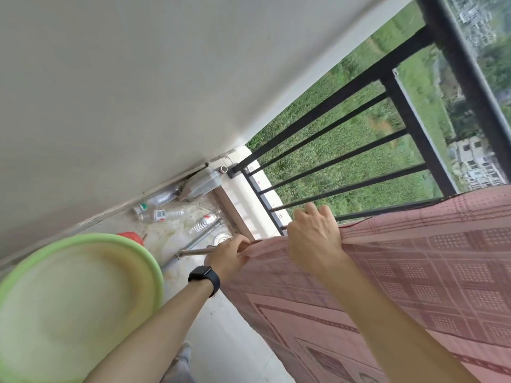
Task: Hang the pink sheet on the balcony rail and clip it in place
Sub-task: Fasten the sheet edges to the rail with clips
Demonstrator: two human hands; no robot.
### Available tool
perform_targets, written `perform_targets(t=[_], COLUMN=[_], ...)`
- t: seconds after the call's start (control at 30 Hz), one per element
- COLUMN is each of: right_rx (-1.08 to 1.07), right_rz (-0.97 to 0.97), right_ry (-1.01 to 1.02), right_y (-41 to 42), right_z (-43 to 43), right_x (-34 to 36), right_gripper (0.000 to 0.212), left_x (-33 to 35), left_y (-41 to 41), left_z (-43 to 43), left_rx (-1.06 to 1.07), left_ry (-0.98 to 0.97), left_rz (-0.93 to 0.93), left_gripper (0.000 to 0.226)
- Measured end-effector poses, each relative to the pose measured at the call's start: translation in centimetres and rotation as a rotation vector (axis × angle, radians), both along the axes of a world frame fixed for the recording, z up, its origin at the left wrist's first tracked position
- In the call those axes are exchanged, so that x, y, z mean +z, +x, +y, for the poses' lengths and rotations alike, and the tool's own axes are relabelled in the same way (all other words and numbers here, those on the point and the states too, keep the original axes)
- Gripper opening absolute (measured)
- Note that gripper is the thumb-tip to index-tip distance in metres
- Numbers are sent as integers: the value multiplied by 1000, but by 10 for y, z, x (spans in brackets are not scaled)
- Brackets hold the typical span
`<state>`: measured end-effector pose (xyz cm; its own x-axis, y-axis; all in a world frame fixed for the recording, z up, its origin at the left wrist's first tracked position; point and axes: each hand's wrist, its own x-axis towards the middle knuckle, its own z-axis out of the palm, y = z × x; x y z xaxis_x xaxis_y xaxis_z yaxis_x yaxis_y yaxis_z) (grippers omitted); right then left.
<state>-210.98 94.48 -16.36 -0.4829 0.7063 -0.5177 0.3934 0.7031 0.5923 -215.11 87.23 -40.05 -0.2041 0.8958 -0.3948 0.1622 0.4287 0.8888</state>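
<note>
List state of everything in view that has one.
sheet: draped at rail, no clip visible
left hand: pinches sheet edge
right hand: grips sheet's upper fold
basin: upright, looks empty
bottles: lying on floor

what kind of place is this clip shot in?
Most likely a high-floor apartment balcony: a black metal railing with grass fields and small buildings far below, a pink sheet draped over it, and a green basin and plastic bottles on the floor.
</note>
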Motion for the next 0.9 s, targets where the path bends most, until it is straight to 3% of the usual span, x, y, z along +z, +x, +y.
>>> perform_targets(t=[0.13, 0.3, 0.37, 0.47, 0.53, 0.63, 0.67, 0.7, 0.8, 0.9], right_rx=[-26, -31, -28, -41, -74, -133, -141, -151, -170, -164], right_rz=[-5, 9, 18, 42, 37, 48, 50, 50, 65, 68], right_ry=[-8, -5, 4, -22, -51, -68, -68, -68, -67, -58], right_y=[-9, -9, -6, -4, -6, -11, -12, -13, -14, -11], right_z=[-4, -3, -3, -7, -8, -5, -3, -2, -1, 0], right_x=[-1, 0, 0, -9, -18, -31, -34, -37, -48, -64], right_gripper=[17, 16, 15, 16, 15, 10, 13, 15, 12, 12], left_x=[-18, -37, -39, -55, -62, -63, -64, -66, -76, -85], left_y=[-1, -25, -41, -50, -47, -33, -27, -23, -21, -27], left_z=[1, -3, -5, -3, 2, 13, 17, 22, 37, 40], left_rx=[-136, -378, -415, -309, -289, -413, -442, -437, -314, -259], left_ry=[74, 128, 52, -82, -110, -116, -116, -91, -1, 23], left_rz=[203, 519, 592, 566, 482, 286, 260, 242, 230, 280], left_gripper=[8, 14, 10, 11, 27, 81, 90, 87, 35, 19])
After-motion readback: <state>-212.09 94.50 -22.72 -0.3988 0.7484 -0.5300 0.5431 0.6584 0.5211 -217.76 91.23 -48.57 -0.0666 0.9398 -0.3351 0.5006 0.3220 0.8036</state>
